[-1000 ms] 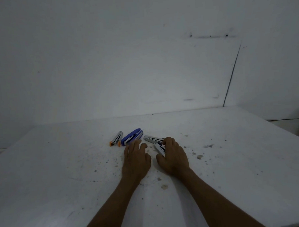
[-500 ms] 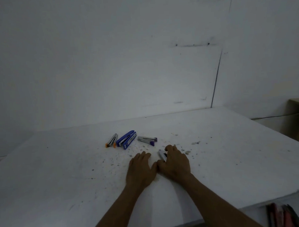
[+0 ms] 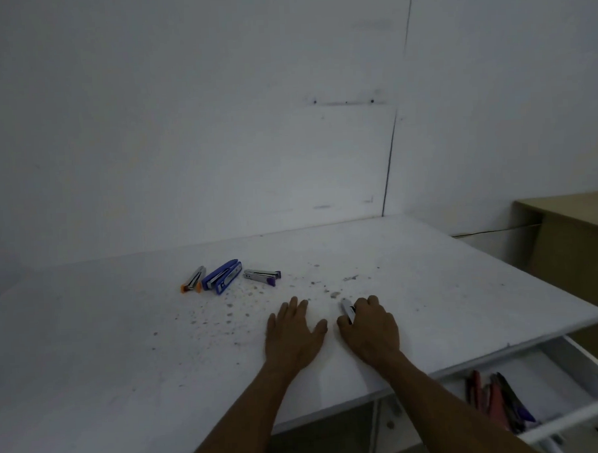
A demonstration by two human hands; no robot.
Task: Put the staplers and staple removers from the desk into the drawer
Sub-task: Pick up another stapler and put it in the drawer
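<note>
Right hand [image 3: 369, 329] grips a small silver stapler [image 3: 347, 314] low over the desk [image 3: 125, 353], its long axis pointing away from me. Open drawer [image 3: 593, 359] lies below, to that hand's right, and the left hand [image 3: 293, 332] rests flat, farther off.

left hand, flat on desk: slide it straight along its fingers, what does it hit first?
Likely nothing but specks: the left hand points just right of the purple-tipped tool, then at the wall. Close margin.
</note>
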